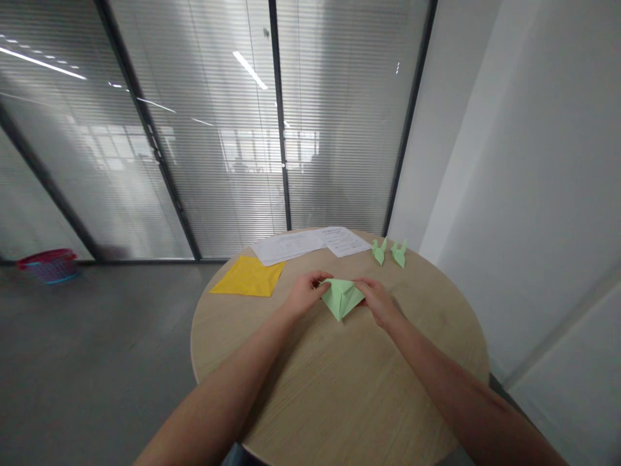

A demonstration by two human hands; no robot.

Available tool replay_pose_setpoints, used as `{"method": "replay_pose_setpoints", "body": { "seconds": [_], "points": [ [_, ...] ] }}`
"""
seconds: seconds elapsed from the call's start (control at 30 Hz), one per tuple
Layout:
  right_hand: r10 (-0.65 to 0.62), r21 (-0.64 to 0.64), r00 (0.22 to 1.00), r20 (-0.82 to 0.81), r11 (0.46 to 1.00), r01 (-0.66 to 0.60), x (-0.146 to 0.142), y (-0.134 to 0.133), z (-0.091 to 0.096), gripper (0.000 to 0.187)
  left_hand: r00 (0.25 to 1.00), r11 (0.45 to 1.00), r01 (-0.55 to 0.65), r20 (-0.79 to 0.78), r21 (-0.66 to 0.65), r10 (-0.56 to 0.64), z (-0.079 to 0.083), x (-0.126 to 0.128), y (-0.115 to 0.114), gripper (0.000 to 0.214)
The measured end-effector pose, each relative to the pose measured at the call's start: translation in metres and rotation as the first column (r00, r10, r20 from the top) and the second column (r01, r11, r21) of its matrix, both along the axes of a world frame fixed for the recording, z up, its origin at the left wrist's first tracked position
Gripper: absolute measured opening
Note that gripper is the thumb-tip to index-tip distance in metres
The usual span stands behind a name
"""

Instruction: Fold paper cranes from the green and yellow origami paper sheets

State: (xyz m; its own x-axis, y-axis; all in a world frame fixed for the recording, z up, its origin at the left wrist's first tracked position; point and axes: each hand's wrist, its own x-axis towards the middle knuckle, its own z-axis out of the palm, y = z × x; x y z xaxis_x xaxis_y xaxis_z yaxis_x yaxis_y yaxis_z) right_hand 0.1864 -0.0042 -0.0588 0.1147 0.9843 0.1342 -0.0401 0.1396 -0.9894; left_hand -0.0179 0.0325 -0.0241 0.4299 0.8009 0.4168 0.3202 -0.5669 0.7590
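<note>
- Head view: a round wooden table fills the lower middle, and every place below is told from it.
- Green folded paper is over the table's middle, its narrow point aimed at the table's near side; I cannot tell whether that point touches the tabletop.
- Left hand grips the paper's upper left corner, thumb laid over the front.
- Right hand grips the upper right corner, some of its fingers hidden behind the sheet.
- Both forearms reach in across the table's near side.
- 2 small green paper figures, shaped like birds, stand side by side near the table's far right edge.
- White printed sheets lie along the table's far edge, at least 2 of them overlapping; the print is too small to read.
- Yellow flat piece lies near the table's far left edge, meeting the white sheets.
- Red-rimmed basket sits on the gray floor, well apart from the table on its left.
- Glass panels with blinds rise beyond the table's far edge.
</note>
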Motion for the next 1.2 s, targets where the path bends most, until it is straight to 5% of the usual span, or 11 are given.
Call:
{"method": "replay_pose_setpoints", "body": {
  "seconds": [0.4, 0.93, 1.2],
  "points": [
    [0.038, -0.018, 0.999, -0.022, 0.999, -0.038, -0.002, -0.003, 0.006, 0.034, 0.998, 0.998, -0.043, 0.041, -0.044, 0.044, 0.002, -0.001, 0.003, 0.024],
    [0.06, 0.136, 0.997, 0.038, 0.989, -0.065, -0.004, -0.002, 0.004, 0.031, 0.957, 0.969, -0.238, 0.152, -0.065, 0.245, 0.001, -0.001, 0.005, 0.009],
    [0.063, 0.163, 0.996, 0.07, 0.984, -0.074, -0.002, -0.003, 0.005, 0.041, 0.983, 0.99, -0.141, 0.123, 0.033, 0.136, -0.004, -0.002, 0.009, 0.013]
  ]
}}
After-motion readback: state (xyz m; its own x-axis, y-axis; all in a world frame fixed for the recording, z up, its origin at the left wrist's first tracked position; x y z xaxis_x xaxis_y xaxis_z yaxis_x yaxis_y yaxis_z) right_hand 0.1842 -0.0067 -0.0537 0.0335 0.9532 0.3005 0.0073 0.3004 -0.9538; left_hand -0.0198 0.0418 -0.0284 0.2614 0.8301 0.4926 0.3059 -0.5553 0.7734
